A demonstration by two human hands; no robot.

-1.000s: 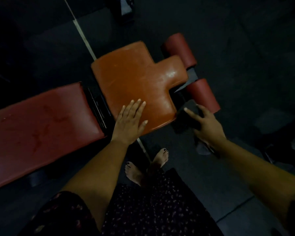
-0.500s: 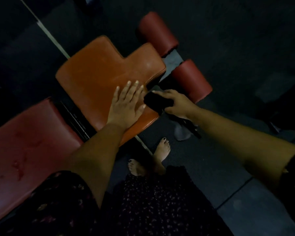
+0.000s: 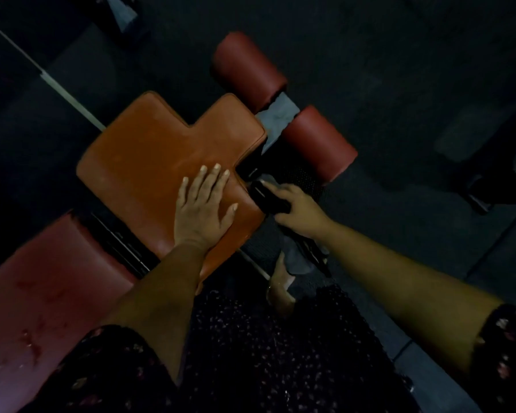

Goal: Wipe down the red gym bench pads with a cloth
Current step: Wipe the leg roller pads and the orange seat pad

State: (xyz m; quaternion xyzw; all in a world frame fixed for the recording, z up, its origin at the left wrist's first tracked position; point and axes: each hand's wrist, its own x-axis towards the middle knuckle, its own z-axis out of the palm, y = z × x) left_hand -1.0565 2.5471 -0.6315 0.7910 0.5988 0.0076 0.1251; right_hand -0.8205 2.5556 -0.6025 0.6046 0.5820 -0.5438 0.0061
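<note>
Looking down in dim light. My left hand [image 3: 201, 210] lies flat on the orange seat pad [image 3: 143, 156], fingers straight and slightly spread, close to the pad's right edge. My right hand [image 3: 300, 216] curls round a dark cloth [image 3: 269, 199] and holds it against that same edge, just below the notch where the pad narrows. The two hands are near each other but not touching. Beyond the narrow end sit two red roller pads [image 3: 248, 70] [image 3: 319, 141], a grey metal post [image 3: 280, 113] between them. At lower left, across a dark gap, the long red back pad [image 3: 42, 293] shows streaky marks. Dark floor [image 3: 414, 84] lies open to the right and beyond the rollers. My bare foot [image 3: 280, 283] stands just below the cloth.
</note>
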